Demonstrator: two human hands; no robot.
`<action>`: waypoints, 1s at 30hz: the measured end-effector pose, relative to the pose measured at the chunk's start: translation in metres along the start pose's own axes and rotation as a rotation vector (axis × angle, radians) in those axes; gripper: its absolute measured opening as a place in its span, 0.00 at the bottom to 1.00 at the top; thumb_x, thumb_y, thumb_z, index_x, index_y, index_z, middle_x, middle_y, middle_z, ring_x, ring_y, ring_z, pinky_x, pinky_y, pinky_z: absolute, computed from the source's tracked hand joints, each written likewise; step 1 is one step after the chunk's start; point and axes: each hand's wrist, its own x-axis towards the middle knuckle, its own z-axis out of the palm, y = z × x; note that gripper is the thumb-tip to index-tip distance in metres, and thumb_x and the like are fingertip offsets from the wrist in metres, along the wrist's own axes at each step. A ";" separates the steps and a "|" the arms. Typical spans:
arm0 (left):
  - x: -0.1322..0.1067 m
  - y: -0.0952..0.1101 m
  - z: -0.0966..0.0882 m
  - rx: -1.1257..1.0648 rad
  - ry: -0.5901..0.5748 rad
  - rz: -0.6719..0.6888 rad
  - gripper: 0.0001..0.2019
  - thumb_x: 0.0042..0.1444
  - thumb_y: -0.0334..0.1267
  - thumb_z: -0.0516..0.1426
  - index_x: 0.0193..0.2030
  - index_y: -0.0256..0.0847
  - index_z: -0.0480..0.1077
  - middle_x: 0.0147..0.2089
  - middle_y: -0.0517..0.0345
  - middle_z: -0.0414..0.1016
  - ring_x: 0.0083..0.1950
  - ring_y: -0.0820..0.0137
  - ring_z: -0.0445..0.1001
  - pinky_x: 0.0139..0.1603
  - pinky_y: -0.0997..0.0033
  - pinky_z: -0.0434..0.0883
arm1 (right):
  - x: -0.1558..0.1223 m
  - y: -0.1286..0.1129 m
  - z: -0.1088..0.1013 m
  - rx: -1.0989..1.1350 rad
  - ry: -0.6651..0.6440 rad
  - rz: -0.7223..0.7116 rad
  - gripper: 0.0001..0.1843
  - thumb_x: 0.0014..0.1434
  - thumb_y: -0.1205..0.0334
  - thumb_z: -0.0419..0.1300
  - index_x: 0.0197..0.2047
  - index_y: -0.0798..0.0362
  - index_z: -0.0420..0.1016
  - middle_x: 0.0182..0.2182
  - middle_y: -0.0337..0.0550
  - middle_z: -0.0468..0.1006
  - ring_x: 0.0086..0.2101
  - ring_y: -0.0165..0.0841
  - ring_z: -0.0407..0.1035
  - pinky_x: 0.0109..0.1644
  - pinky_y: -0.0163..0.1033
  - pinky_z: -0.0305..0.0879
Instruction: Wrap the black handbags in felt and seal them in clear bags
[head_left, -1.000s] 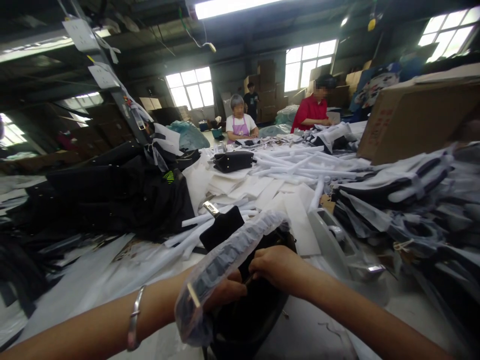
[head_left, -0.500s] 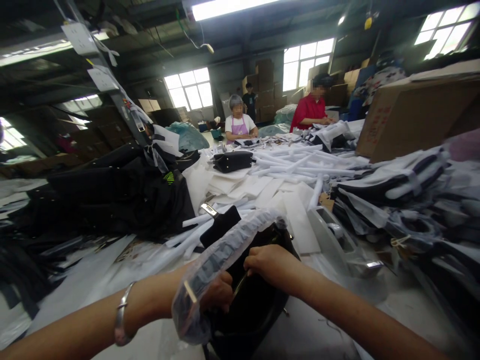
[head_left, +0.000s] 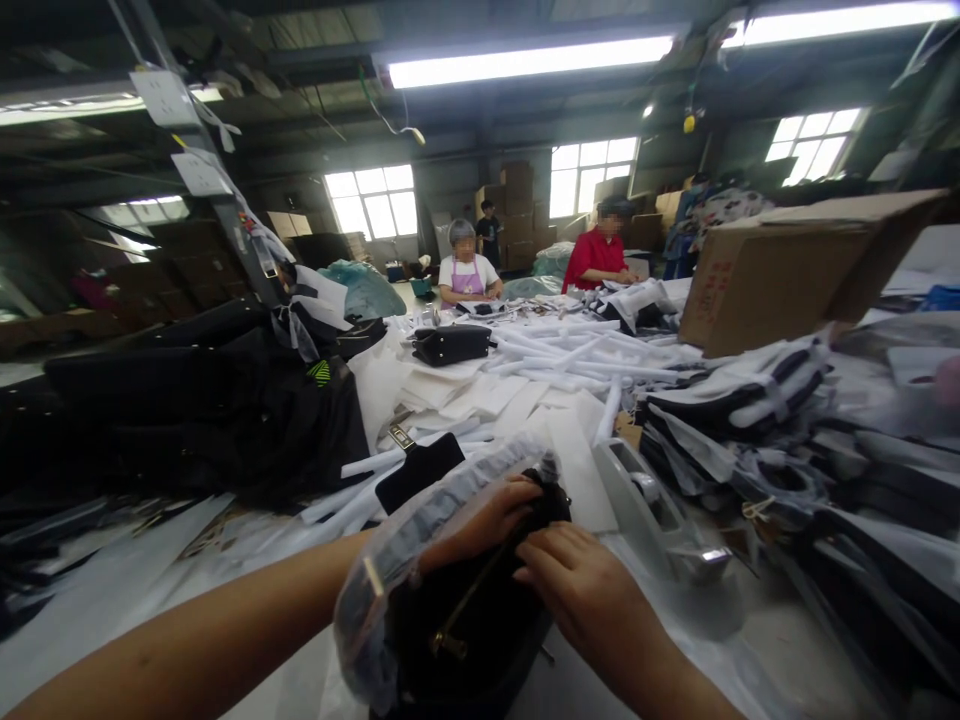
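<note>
A black handbag (head_left: 480, 640) stands below me, its gold-coloured zip line and zip pull (head_left: 448, 643) showing at the top. Its strap (head_left: 420, 530) arches over the left side, wrapped in clear plastic. Passing under this strap, my left hand (head_left: 484, 522) has its fingers bent over the bag's far end. My right hand (head_left: 577, 575) is at the right upper edge, fingers together and pressed on the bag; its thumb is partly hidden. Just beyond the strap lies a black tag-shaped piece (head_left: 420, 472) with a metal buckle end.
White foam sheets and tubes (head_left: 555, 350) cover the table ahead, with another black bag (head_left: 451, 344) among them. Black bags pile up at left (head_left: 202, 400). A grey tape dispenser (head_left: 660, 500), wrapped bags (head_left: 735, 400) and a carton (head_left: 780, 270) are at right. Co-workers (head_left: 469, 270) sit across.
My left hand has gone from inside the bag's near part to its far end. My right hand has shifted to the right edge. The zip pull now shows; the view has tilted.
</note>
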 end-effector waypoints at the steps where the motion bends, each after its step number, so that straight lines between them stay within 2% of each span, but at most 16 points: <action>1: 0.004 0.004 0.001 0.032 -0.015 0.011 0.10 0.63 0.27 0.53 0.45 0.40 0.74 0.48 0.52 0.77 0.51 0.62 0.74 0.55 0.65 0.68 | 0.000 0.001 0.000 0.018 -0.005 -0.046 0.05 0.67 0.64 0.59 0.42 0.52 0.77 0.36 0.44 0.81 0.39 0.40 0.75 0.56 0.49 0.66; 3: 0.008 0.009 0.001 0.091 -0.038 0.023 0.08 0.63 0.28 0.54 0.42 0.39 0.74 0.45 0.53 0.77 0.49 0.61 0.75 0.53 0.65 0.69 | -0.002 0.003 0.002 0.037 -0.003 -0.122 0.10 0.70 0.59 0.55 0.41 0.52 0.76 0.31 0.41 0.80 0.35 0.38 0.75 0.62 0.52 0.60; 5: 0.009 0.012 0.001 0.140 -0.071 0.027 0.07 0.63 0.30 0.54 0.43 0.40 0.74 0.44 0.53 0.77 0.46 0.60 0.76 0.50 0.64 0.69 | -0.006 0.006 0.005 0.031 0.011 -0.159 0.16 0.72 0.55 0.51 0.39 0.52 0.76 0.27 0.40 0.78 0.31 0.36 0.74 0.64 0.53 0.58; 10: 0.014 0.005 -0.001 0.178 -0.122 -0.013 0.06 0.61 0.30 0.57 0.42 0.39 0.76 0.43 0.52 0.77 0.45 0.60 0.76 0.50 0.63 0.69 | -0.019 0.012 0.011 0.016 0.037 -0.207 0.25 0.74 0.52 0.44 0.31 0.52 0.74 0.20 0.38 0.74 0.24 0.32 0.70 0.58 0.47 0.64; 15: 0.014 0.001 -0.005 0.079 -0.107 -0.068 0.05 0.62 0.33 0.58 0.41 0.41 0.76 0.45 0.56 0.78 0.47 0.65 0.75 0.50 0.68 0.69 | -0.023 0.011 0.012 0.010 0.047 -0.217 0.24 0.74 0.55 0.45 0.29 0.52 0.71 0.20 0.38 0.74 0.23 0.31 0.69 0.55 0.43 0.66; 20: 0.003 0.002 -0.006 -0.007 -0.017 -0.187 0.05 0.62 0.36 0.57 0.37 0.40 0.73 0.36 0.59 0.76 0.38 0.67 0.73 0.42 0.68 0.69 | -0.021 0.012 0.011 0.009 0.054 -0.209 0.21 0.72 0.58 0.48 0.27 0.51 0.69 0.20 0.37 0.74 0.23 0.31 0.69 0.55 0.43 0.67; 24: -0.003 -0.001 -0.005 -0.135 0.042 -0.274 0.06 0.62 0.40 0.57 0.41 0.40 0.70 0.32 0.63 0.74 0.34 0.69 0.73 0.37 0.71 0.69 | -0.021 0.011 0.011 0.014 0.063 -0.213 0.20 0.71 0.59 0.49 0.27 0.51 0.70 0.20 0.37 0.74 0.23 0.31 0.69 0.54 0.44 0.68; 26: -0.004 -0.004 -0.005 -0.192 0.058 -0.291 0.07 0.61 0.40 0.57 0.44 0.41 0.71 0.34 0.62 0.75 0.37 0.68 0.74 0.38 0.70 0.70 | -0.021 0.011 0.011 0.012 0.068 -0.210 0.19 0.71 0.60 0.50 0.27 0.51 0.70 0.20 0.38 0.75 0.23 0.31 0.69 0.53 0.44 0.68; 30: -0.008 -0.011 -0.004 -0.277 0.115 -0.311 0.09 0.59 0.42 0.60 0.43 0.42 0.73 0.41 0.59 0.78 0.46 0.65 0.75 0.50 0.65 0.70 | -0.019 0.011 0.008 0.006 0.074 -0.205 0.19 0.70 0.60 0.50 0.27 0.52 0.70 0.21 0.38 0.75 0.23 0.31 0.69 0.53 0.44 0.68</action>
